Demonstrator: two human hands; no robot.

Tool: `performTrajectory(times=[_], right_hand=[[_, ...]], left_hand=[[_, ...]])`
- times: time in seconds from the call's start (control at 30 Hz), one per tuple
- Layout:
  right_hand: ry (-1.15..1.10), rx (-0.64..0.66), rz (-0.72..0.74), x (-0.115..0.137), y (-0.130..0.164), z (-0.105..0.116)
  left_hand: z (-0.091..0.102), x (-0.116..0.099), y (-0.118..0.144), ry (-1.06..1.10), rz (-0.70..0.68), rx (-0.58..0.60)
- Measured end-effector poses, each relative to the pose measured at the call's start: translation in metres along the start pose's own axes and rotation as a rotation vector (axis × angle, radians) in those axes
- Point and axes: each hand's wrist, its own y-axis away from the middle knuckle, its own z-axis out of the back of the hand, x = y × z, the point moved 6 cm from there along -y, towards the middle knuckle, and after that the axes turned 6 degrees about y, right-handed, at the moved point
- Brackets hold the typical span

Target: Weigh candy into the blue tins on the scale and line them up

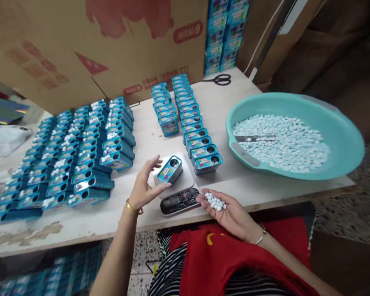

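A blue tin (pixel 170 169) with a round hole in its top stands on the white platform of a digital scale (pixel 180 201). Fingers spread, my left hand (pixel 145 185) is at the tin's left side; whether the thumb touches the tin I cannot tell. My right hand (pixel 234 220) is palm up in front of the scale, cupped around a small heap of white candies (pixel 215 201). Behind the scale, two rows of similar tins (pixel 200 142) stand, with dark holes showing in the nearer ones.
Many blue tins (pixel 91 176), several with white candies on top, fill the table's left side. A teal basin (pixel 243 154) of candies with a flat metal tool (pixel 255 138) is at right. Scissors (pixel 222 79), stacked tins (pixel 223 39) and a cardboard box (pixel 126 53) are at the back.
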Motion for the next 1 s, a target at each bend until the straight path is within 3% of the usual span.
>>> performTrajectory(times=[0.1,0.2,0.3,0.43,0.53,0.63,0.73,0.83,0.93,1.0], right_hand=[[-0.016,-0.006,0.004,0.001,-0.002,-0.001],[-0.027,-0.008,0.007,0.002,-0.002,-0.002],[-0.033,0.002,0.008,0.003,-0.003,-0.003],[-0.048,0.017,0.017,0.003,-0.002,-0.005],[-0.043,0.021,0.025,0.003,-0.002,-0.004],[-0.030,0.012,0.029,0.003,-0.003,0.000],[-0.006,-0.003,0.006,-0.001,-0.006,0.005],[0.025,0.004,-0.035,-0.008,-0.009,0.005],[0.054,0.034,-0.060,-0.012,-0.008,0.000],[0.058,0.044,-0.053,-0.012,-0.006,-0.003]], left_hand=[[0.005,-0.006,-0.012,-0.107,-0.018,0.034],[0.017,0.002,-0.034,-0.186,-0.011,-0.023],[0.022,0.026,-0.068,-0.218,-0.015,-0.054],[0.011,0.065,-0.118,-0.268,-0.035,-0.080],[0.005,0.077,-0.132,-0.312,-0.032,-0.139],[0.017,0.063,-0.111,-0.404,-0.039,-0.232],[0.047,0.039,-0.064,-0.579,-0.018,-0.364],[0.082,0.037,-0.015,-0.825,0.172,-0.486],[0.098,0.059,0.014,-0.998,0.358,-0.386],[0.099,0.069,0.019,-1.022,0.360,-0.276]])
